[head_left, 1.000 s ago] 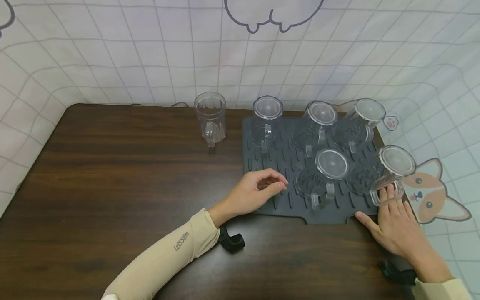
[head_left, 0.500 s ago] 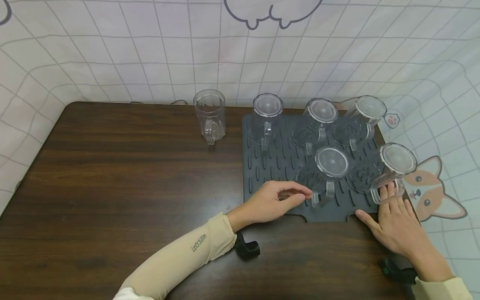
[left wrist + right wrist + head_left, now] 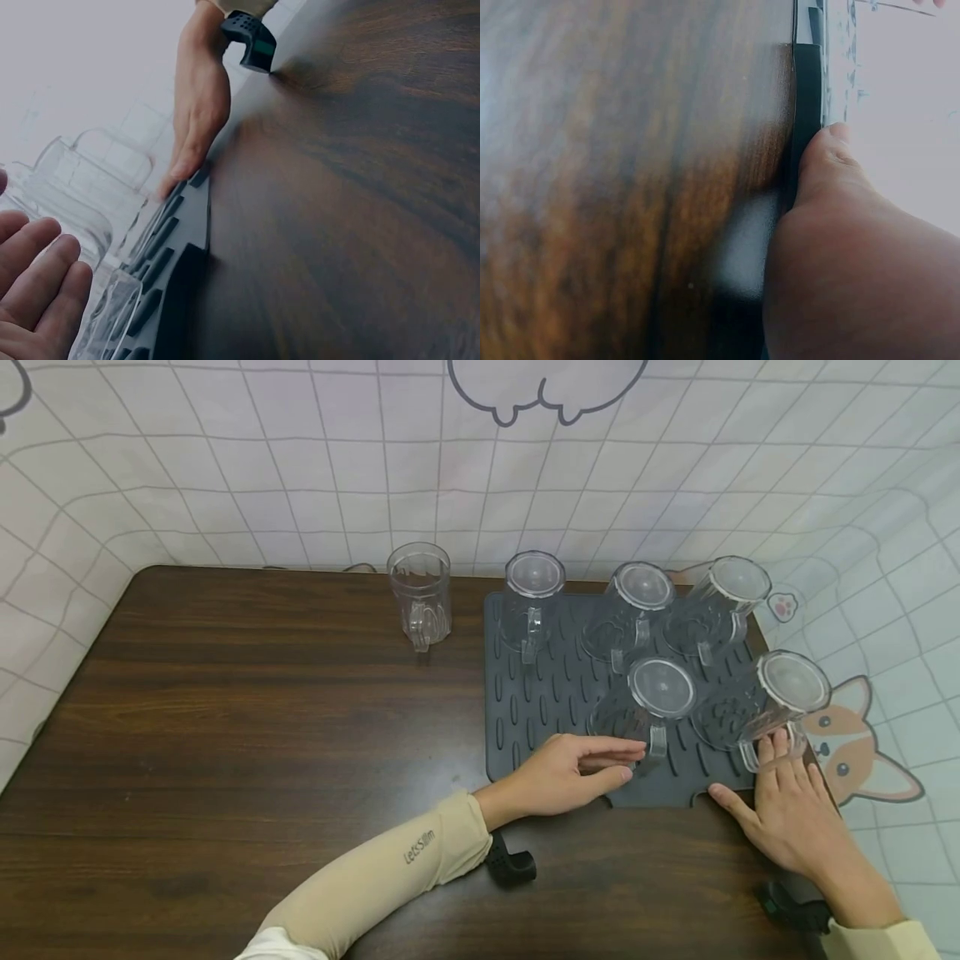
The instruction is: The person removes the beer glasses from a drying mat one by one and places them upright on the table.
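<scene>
Five mugs (image 3: 663, 687) inverted on one mat (image 3: 517, 718), one upright mug (image 3: 420, 597) left of it. Two hands: left hand (image 3: 566, 778), fingers straight, by near mugs; right hand (image 3: 797, 822) spread, mat's near right corner.

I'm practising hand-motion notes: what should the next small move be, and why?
Probably the left hand should curl round the handle of the nearest mug: its fairly straight fingers are beside that handle, not yet wrapped round it.

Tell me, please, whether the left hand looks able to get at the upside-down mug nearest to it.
Most likely yes: the left hand is right beside the upside-down mug, with nothing visible blocking its fingers, though whether they touch it is unclear.
</scene>
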`<action>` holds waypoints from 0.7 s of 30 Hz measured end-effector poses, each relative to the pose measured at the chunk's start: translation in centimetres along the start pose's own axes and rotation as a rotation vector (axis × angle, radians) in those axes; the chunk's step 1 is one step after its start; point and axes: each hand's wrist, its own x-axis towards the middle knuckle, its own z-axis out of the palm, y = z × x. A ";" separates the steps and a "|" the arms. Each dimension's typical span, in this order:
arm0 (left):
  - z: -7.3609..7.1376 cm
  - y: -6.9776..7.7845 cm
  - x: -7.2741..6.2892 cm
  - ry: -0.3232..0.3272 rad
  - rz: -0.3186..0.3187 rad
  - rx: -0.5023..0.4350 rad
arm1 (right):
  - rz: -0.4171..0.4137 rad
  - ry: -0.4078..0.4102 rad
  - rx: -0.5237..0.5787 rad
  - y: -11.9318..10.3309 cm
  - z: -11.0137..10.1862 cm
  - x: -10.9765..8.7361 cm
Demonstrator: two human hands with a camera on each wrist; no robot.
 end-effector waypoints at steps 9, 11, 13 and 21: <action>1.1 0.1 0.5 0.001 0.037 0.060 | 0.023 -0.018 0.020 -0.2 0.0 -0.1; 1.2 0.2 0.7 -0.004 0.061 0.071 | 0.026 -0.028 0.027 -0.2 -0.1 -0.2; 1.4 0.3 0.8 -0.004 0.081 0.073 | 0.027 -0.039 0.031 -0.2 -0.1 -0.2; 2.0 0.3 0.7 0.063 0.115 0.083 | 0.025 -0.036 0.030 -0.2 0.0 -0.1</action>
